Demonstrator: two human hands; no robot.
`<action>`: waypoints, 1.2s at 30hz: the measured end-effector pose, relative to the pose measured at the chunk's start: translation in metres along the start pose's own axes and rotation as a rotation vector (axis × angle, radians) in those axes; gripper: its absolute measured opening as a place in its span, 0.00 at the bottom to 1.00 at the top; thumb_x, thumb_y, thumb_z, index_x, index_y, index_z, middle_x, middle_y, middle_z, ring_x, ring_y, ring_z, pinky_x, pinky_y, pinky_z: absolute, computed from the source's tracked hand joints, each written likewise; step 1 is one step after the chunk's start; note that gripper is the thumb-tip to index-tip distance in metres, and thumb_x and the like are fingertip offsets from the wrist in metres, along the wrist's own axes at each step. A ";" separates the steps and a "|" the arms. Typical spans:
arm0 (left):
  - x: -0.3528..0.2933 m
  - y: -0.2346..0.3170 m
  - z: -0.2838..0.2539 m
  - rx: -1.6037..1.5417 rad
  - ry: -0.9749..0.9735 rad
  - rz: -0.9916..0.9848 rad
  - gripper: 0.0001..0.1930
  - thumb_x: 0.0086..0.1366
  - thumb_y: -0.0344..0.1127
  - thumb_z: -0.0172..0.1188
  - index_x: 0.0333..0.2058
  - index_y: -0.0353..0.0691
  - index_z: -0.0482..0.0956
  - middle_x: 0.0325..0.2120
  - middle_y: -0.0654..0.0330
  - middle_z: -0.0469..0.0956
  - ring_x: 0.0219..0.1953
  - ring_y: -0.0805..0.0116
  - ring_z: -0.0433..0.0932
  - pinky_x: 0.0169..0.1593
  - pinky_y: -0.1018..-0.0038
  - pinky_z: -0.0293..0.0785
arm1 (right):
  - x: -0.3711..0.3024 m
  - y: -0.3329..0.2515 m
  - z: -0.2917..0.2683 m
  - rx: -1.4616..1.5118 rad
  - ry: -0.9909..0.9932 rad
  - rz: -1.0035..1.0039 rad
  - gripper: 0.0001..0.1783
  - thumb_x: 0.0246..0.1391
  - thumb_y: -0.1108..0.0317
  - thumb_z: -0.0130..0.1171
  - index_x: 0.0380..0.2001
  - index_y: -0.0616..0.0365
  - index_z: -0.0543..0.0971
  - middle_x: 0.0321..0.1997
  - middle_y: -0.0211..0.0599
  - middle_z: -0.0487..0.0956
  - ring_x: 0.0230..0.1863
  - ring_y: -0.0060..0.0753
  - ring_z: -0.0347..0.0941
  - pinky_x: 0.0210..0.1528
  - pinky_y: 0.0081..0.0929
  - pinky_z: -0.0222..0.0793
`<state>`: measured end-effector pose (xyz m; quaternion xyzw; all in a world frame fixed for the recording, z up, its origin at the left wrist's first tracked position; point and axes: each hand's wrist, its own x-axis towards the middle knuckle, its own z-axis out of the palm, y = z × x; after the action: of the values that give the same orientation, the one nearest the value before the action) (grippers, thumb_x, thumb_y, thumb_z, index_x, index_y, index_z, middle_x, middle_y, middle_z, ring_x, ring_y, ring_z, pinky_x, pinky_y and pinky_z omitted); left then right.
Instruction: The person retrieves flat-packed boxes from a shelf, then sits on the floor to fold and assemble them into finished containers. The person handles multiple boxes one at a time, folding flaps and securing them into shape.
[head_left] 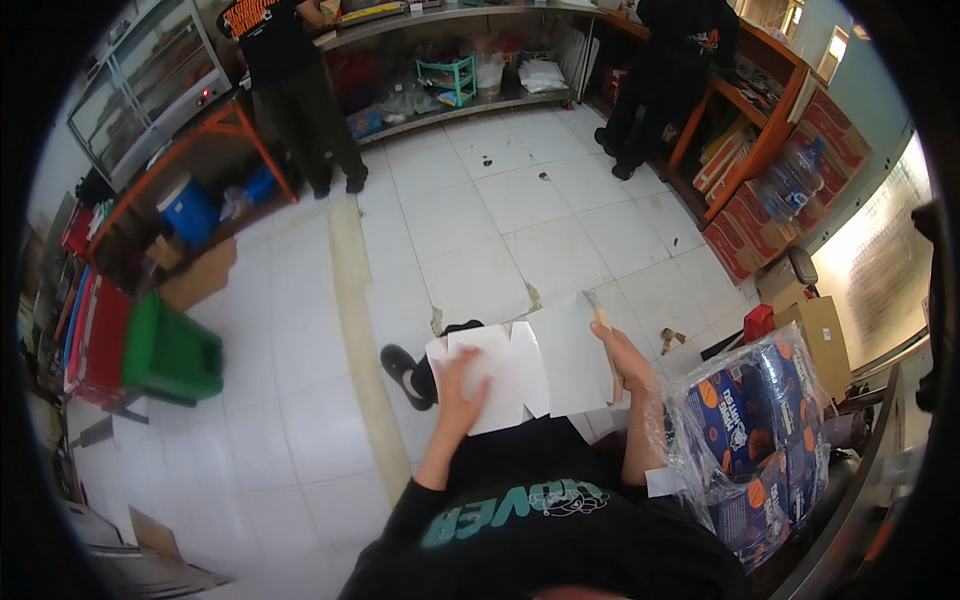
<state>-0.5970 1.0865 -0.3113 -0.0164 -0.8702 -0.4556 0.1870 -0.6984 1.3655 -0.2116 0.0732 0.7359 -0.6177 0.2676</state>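
A white folding carton [512, 372] lies across my lap, partly unfolded, with slits at its edges and a greyish panel on the right. My left hand [462, 390] rests on the white panel at the left, fingers spread and slightly blurred. At the right edge my right hand [627, 365] grips the carton, its thumb along the rim and the other fingers partly hidden. Beside my right forearm is a plastic-wrapped bundle of dark blue printed cartons [745, 425].
A green bin [172, 350] stands at the left. Two people [290, 90] work at the far counter and the right-hand shelf [735, 150]. Cardboard boxes [825, 330] and a large clear water bottle [790, 180] are at the right. My shoe [405, 375] is on the tiled floor.
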 end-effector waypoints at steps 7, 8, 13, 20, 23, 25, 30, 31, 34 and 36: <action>-0.018 -0.041 -0.026 -0.768 -0.022 -0.911 0.31 0.63 0.44 0.61 0.59 0.32 0.62 0.54 0.52 0.70 0.54 0.65 0.71 0.57 0.69 0.66 | -0.004 0.022 -0.015 0.084 0.047 -0.023 0.34 0.58 0.51 0.50 0.55 0.73 0.65 0.46 0.51 0.74 0.46 0.38 0.73 0.45 0.30 0.71; -0.021 -0.044 -0.024 -1.002 -0.175 -1.047 0.32 0.64 0.45 0.61 0.60 0.32 0.61 0.55 0.52 0.69 0.53 0.67 0.72 0.54 0.72 0.68 | -0.004 0.025 -0.016 0.053 0.005 -0.074 0.33 0.57 0.53 0.51 0.55 0.73 0.65 0.46 0.50 0.74 0.46 0.37 0.73 0.45 0.31 0.71; 0.007 -0.070 -0.037 -0.631 -0.242 -0.927 0.25 0.64 0.44 0.56 0.51 0.30 0.74 0.45 0.54 0.78 0.49 0.65 0.75 0.53 0.71 0.68 | -0.016 0.046 0.017 0.326 0.032 -0.164 0.30 0.56 0.60 0.55 0.56 0.70 0.65 0.48 0.46 0.74 0.49 0.36 0.71 0.51 0.33 0.68; 0.117 -0.077 -0.090 -0.077 -0.606 -0.611 0.29 0.61 0.52 0.59 0.52 0.33 0.75 0.46 0.54 0.78 0.47 0.64 0.77 0.51 0.71 0.71 | -0.075 0.075 0.074 0.197 -0.163 -0.146 0.34 0.59 0.55 0.57 0.60 0.64 0.60 0.56 0.45 0.70 0.54 0.36 0.70 0.54 0.32 0.67; 0.157 -0.063 -0.091 0.043 -0.744 -0.493 0.30 0.59 0.53 0.61 0.52 0.35 0.76 0.45 0.54 0.79 0.49 0.63 0.76 0.52 0.70 0.70 | -0.090 0.066 0.052 -0.154 -0.514 -0.049 0.29 0.59 0.51 0.57 0.53 0.64 0.70 0.45 0.42 0.77 0.47 0.33 0.75 0.45 0.33 0.71; 0.171 -0.052 -0.083 0.132 -0.782 -0.375 0.30 0.58 0.54 0.62 0.51 0.35 0.77 0.45 0.52 0.79 0.49 0.62 0.76 0.53 0.69 0.70 | -0.095 0.053 0.044 -0.436 -0.648 -0.074 0.26 0.59 0.51 0.57 0.48 0.63 0.75 0.35 0.41 0.80 0.40 0.35 0.77 0.40 0.34 0.72; 0.172 -0.027 -0.065 0.134 -0.796 -0.167 0.31 0.56 0.54 0.63 0.50 0.32 0.77 0.46 0.48 0.78 0.50 0.56 0.76 0.54 0.68 0.69 | -0.089 0.001 0.037 -0.781 -0.206 -0.389 0.23 0.57 0.51 0.58 0.40 0.63 0.78 0.21 0.46 0.78 0.25 0.48 0.75 0.34 0.36 0.71; 0.169 -0.022 -0.065 0.132 -0.772 -0.166 0.32 0.56 0.54 0.63 0.49 0.32 0.77 0.46 0.47 0.78 0.50 0.55 0.76 0.54 0.68 0.69 | -0.079 -0.010 0.042 -0.701 -0.090 -0.406 0.22 0.56 0.53 0.60 0.42 0.62 0.78 0.29 0.46 0.80 0.29 0.46 0.76 0.38 0.33 0.71; 0.159 -0.009 -0.066 0.225 -0.683 -0.178 0.33 0.55 0.55 0.63 0.50 0.33 0.76 0.48 0.46 0.77 0.51 0.52 0.75 0.55 0.67 0.69 | -0.034 -0.040 0.071 -0.635 0.262 -0.871 0.27 0.51 0.57 0.64 0.52 0.57 0.74 0.47 0.49 0.78 0.47 0.48 0.74 0.53 0.35 0.67; 0.153 -0.001 -0.070 0.260 -0.628 -0.131 0.33 0.55 0.56 0.62 0.50 0.33 0.76 0.48 0.45 0.77 0.51 0.51 0.75 0.55 0.66 0.69 | 0.002 -0.060 0.087 -0.782 0.336 -1.025 0.34 0.46 0.58 0.68 0.57 0.53 0.69 0.53 0.50 0.75 0.56 0.48 0.69 0.61 0.47 0.58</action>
<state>-0.7174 1.0090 -0.2240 -0.0760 -0.9352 -0.3246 -0.1193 -0.7000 1.2688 -0.1681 -0.2933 0.8791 -0.3344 -0.1713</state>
